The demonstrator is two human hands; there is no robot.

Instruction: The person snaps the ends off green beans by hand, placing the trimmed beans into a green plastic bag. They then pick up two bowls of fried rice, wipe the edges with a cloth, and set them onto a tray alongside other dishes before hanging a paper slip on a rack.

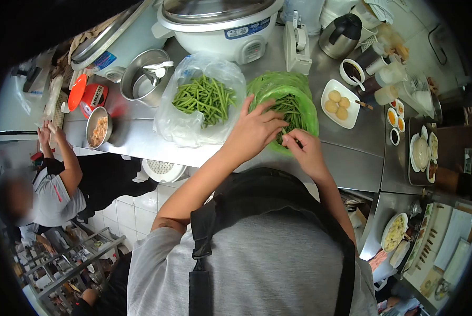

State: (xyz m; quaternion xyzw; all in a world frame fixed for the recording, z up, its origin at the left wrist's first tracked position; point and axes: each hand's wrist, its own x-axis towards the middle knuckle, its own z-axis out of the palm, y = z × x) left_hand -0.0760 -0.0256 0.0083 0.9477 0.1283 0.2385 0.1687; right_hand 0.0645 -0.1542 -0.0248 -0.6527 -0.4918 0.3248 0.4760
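Note:
My left hand (258,125) reaches over a green plastic bag (312,108) of cut green beans (286,105). Its outer fingers are spread, while the thumb side is closed near my right fingertips. My right hand (303,149) pinches at the bag's near edge. Between the two hands shows a small piece of green bean (284,136), partly hidden by the fingers. Left of the green bag lies a clear plastic bag (167,124) holding a heap of short-cut green beans (204,99).
Behind the bags stand a large white cooker (215,39) and a tape dispenser (297,50). A metal pot (135,87), a red scale (92,97) and a bowl (108,131) are at left. A plate (345,120) of round pieces is at right. Another person (56,189) stands left.

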